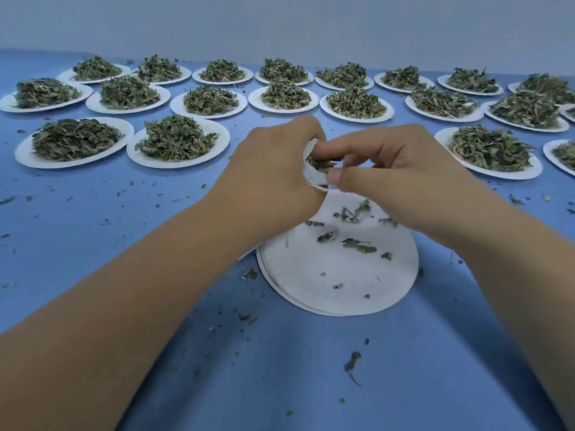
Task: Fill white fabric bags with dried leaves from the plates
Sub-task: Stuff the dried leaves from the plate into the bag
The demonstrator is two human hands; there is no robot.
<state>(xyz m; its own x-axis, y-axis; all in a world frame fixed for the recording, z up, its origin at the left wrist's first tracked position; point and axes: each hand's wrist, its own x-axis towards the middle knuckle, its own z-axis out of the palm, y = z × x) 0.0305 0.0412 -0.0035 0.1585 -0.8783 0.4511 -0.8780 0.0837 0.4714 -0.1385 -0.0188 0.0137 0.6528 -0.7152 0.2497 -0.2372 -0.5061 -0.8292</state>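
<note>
at centre, the left hand point(273, 169) grips a white fabric bag point(314, 175) with dried leaves point(320, 163) in its mouth. the right hand point(395, 175) fingers pinch its rim. at 6 o'clock a stack of plates point(326, 290) holds a few scraps. heaped plates point(77, 160) span 9 to 3 o'clock on the blue worktop point(93, 219).

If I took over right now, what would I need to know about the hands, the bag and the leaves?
Left hand: grips the white bag, with its mouth open.
Right hand: finger and thumb pinch at the bag's mouth, seemingly tucking leaves in.
Done: the near plate is almost bare, with only scraps on it.
Left: finish this bag, then the many heaped plates behind. No filled bags are in view.
Loose bits lie on the blue table.
</note>
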